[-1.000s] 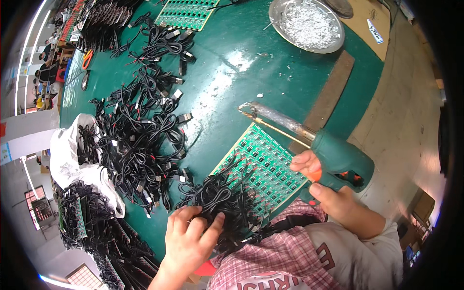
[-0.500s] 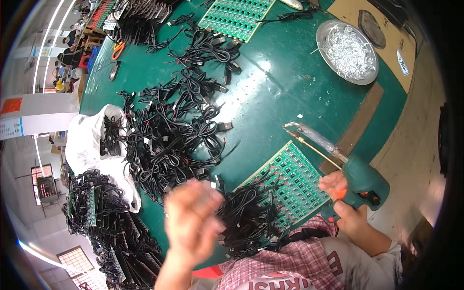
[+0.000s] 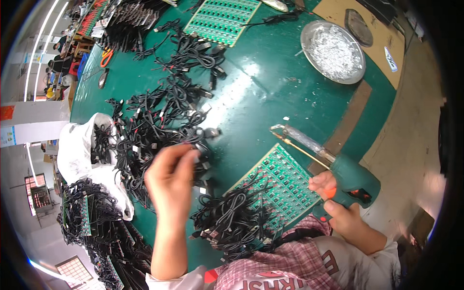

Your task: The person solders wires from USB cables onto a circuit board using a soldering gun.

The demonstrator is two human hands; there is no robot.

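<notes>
1. Two bare hands are at work; the left hand [image 3: 170, 175] is blurred, thumb and fingers near one another at the loose black cables [image 3: 157, 108]; I cannot tell whether they grip one.
2. The right hand [image 3: 345, 215], at about 3 o'clock from the left, is wrapped around a green soldering gun [image 3: 360, 183], with fingers at its orange trigger [image 3: 329, 192].
3. The gun's barrel points toward 10 o'clock, its bent tip [image 3: 275, 128] just beyond the top corner of the green circuit board [image 3: 285, 181].
4. That board lies tilted at 3 o'clock from the left hand, its lower-left part covered by a bunch of attached black cables [image 3: 232, 217].
5. Farther out, clocked from the middle of the view, a brown bar [image 3: 350, 118] lies on the green table [image 3: 241, 137] between 2 and 3.
6. A metal dish [image 3: 305, 46] of silvery bits sits between 1 and 2, with cardboard [image 3: 384, 46] beyond it.
7. A second green board [image 3: 222, 20] is at 12; an orange-handled tool [image 3: 107, 56] at 10.
8. A white bag [image 3: 75, 154] with cables rests at 9, and stacked, wired boards [image 3: 92, 217] at 8.
</notes>
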